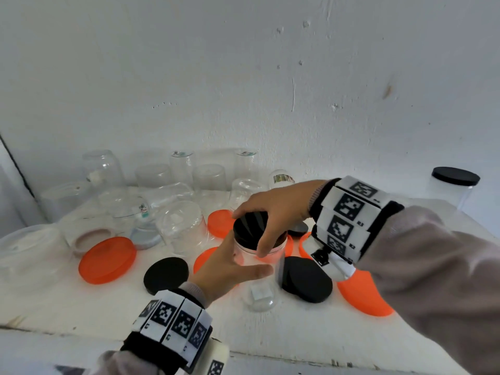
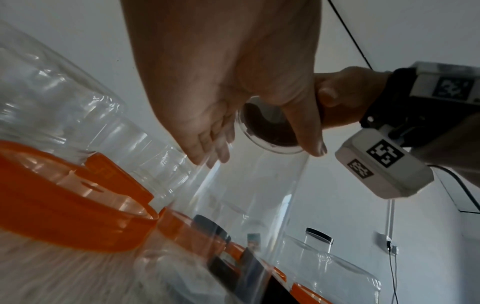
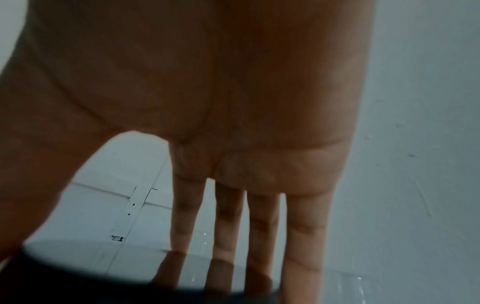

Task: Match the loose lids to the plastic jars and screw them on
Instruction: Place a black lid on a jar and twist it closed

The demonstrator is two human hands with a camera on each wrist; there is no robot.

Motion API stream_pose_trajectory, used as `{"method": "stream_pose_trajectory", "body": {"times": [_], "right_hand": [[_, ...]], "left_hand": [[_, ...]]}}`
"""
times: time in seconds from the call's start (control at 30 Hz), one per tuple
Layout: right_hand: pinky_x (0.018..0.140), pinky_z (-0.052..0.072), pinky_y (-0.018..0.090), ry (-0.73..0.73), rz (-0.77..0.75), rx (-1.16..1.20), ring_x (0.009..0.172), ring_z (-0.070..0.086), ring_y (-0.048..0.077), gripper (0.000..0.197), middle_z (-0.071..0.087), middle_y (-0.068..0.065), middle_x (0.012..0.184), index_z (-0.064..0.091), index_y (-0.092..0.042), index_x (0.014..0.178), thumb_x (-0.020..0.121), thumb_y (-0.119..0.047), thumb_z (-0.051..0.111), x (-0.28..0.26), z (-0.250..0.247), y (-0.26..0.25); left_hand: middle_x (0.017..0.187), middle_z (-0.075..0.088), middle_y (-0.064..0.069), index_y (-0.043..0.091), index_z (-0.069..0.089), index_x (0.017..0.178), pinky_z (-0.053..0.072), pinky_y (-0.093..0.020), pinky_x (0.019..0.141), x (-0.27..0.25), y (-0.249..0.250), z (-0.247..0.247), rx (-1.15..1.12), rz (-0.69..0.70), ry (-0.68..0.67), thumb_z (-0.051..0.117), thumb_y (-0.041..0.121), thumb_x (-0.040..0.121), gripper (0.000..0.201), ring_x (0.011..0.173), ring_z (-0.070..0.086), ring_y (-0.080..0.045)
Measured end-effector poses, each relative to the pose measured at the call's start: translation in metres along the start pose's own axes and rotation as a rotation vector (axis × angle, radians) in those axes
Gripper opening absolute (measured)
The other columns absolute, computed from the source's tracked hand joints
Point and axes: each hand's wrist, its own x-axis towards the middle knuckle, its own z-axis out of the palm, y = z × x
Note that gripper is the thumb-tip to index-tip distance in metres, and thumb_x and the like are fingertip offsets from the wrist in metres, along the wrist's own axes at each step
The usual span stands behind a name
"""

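A clear plastic jar [image 1: 261, 282] stands upright on the white table near its middle. My left hand [image 1: 249, 263] grips its upper wall, thumb across the front and fingers behind. A black lid [image 1: 244, 228] sits on the jar's mouth. My right hand [image 1: 255, 234] holds it from above, fingers over the far rim and thumb on the near side. In the left wrist view the jar [image 2: 249, 195] rises between my fingers [image 2: 207, 148] and thumb, with the lid's underside [image 2: 267, 127] visible through it. The right wrist view shows fingers [image 3: 231, 236] reaching down onto the dark lid [image 3: 78, 288].
Several clear jars [image 1: 181, 228] stand mouth-down at the back left. Orange lids [image 1: 108, 259] [image 1: 362, 293] and black lids [image 1: 165, 274] [image 1: 305, 280] lie around the held jar. A jar capped in black [image 1: 454, 185] stands at the back right. The table's front edge [image 1: 243, 353] is close.
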Motion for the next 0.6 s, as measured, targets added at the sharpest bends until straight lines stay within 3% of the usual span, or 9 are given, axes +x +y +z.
{"method": "stream_pose_trajectory", "body": {"times": [0.2,0.37,0.47,0.53,0.6], "right_hand": [[0.103,0.039,0.041,-0.052,0.045,-0.118,0.131,0.038,0.018,0.077,0.035,-0.012,0.145,0.037,-0.049,0.137,0.072,-0.047,0.077,0.002,-0.011,-0.011],[0.097,0.045,0.039,-0.014,0.041,-0.148,0.122,0.046,0.016,0.074,0.043,-0.013,0.137,0.042,-0.048,0.132,0.068,-0.049,0.079,0.001,-0.011,-0.014],[0.091,0.047,0.035,0.024,0.055,-0.129,0.116,0.048,0.014,0.074,0.043,-0.015,0.135,0.044,-0.048,0.132,0.066,-0.053,0.079,0.000,-0.009,-0.013],[0.087,0.049,0.034,0.059,0.072,-0.117,0.096,0.054,0.007,0.073,0.045,-0.015,0.130,0.046,-0.047,0.131,0.065,-0.060,0.076,-0.001,-0.007,-0.013],[0.078,0.051,0.030,0.095,0.097,-0.120,0.067,0.050,-0.002,0.073,0.048,-0.013,0.123,0.048,-0.043,0.130,0.065,-0.067,0.072,-0.001,-0.004,-0.013]], "left_hand": [[0.132,0.051,0.021,0.037,0.030,0.140,0.039,-0.020,0.100,0.001,-0.001,-0.001,0.011,0.012,-0.015,0.082,0.046,0.057,0.099,0.123,0.047,0.002],[0.131,0.053,0.017,0.032,0.031,0.140,0.042,-0.010,0.089,0.001,0.000,-0.001,-0.003,0.025,-0.027,0.084,0.033,0.066,0.091,0.120,0.049,0.003],[0.128,0.052,0.021,0.036,0.032,0.137,0.041,-0.003,0.082,-0.001,0.001,-0.001,-0.009,0.037,-0.023,0.080,0.033,0.064,0.087,0.113,0.049,0.014],[0.126,0.052,0.023,0.039,0.032,0.135,0.040,0.002,0.077,-0.001,0.001,0.000,-0.015,0.048,-0.017,0.079,0.033,0.064,0.085,0.108,0.049,0.019],[0.124,0.052,0.027,0.043,0.033,0.132,0.039,0.002,0.076,-0.001,0.001,0.001,-0.012,0.052,-0.005,0.079,0.034,0.064,0.083,0.106,0.047,0.022]]}}
